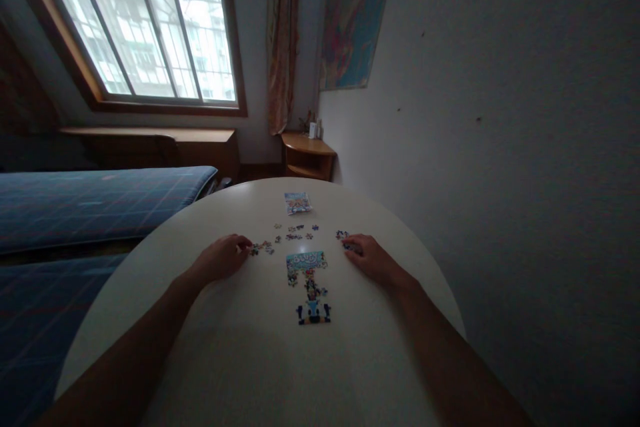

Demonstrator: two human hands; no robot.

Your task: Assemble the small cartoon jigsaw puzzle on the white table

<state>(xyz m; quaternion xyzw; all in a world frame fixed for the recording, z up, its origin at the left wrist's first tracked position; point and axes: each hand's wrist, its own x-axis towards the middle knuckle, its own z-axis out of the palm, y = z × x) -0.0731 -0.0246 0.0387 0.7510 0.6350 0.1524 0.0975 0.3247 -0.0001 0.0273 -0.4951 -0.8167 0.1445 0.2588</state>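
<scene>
A partly joined jigsaw puzzle [306, 261] lies on the round white table, with a lettered strip along its far edge, a narrow middle and a wider near end. My left hand [225, 256] rests to its left, fingers curled, the fingertips at a puzzle piece [255, 250] beside other loose pieces [269, 248]. On the other side, my right hand [367, 255] lies low over the table. Its thumb and fingers are apart around dark puzzle pieces, partly hidden; another piece [341, 235] shows just beyond the fingertips. Several loose pieces [294, 237] are scattered beyond the puzzle.
A small picture packet [298, 203] lies toward the far side of the table [240, 353]. A blue plaid mattress [100, 203] stands left of it, a wooden corner shelf [309, 144] behind. The white wall [450, 167] runs close along the right.
</scene>
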